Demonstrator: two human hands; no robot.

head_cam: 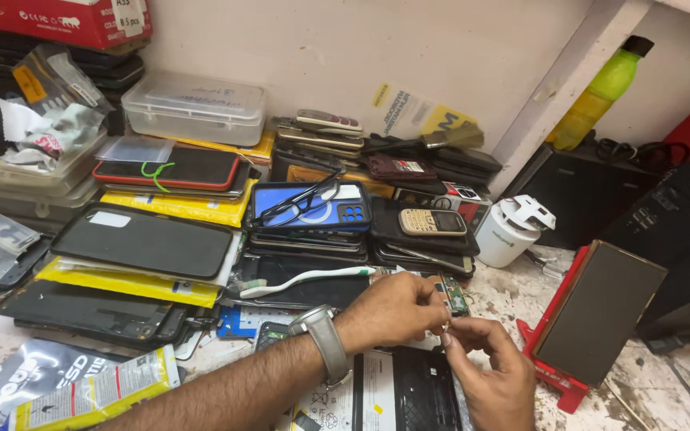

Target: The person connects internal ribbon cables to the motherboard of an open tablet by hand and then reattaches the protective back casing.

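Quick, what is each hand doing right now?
Left hand: fingers pinched on the small green circuit board.
Right hand: fingertips pinched together at that board; what they hold cannot be told.

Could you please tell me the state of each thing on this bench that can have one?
left hand: pinching the small circuit board
right hand: fingertips at the same board
circuit board: bare, held above the bench
opened phone: back off, lying flat
eyeglasses: folded, lying on a phone stack
keypad phone: screen dark
green bottle: capped, leaning
clear plastic box: lid on
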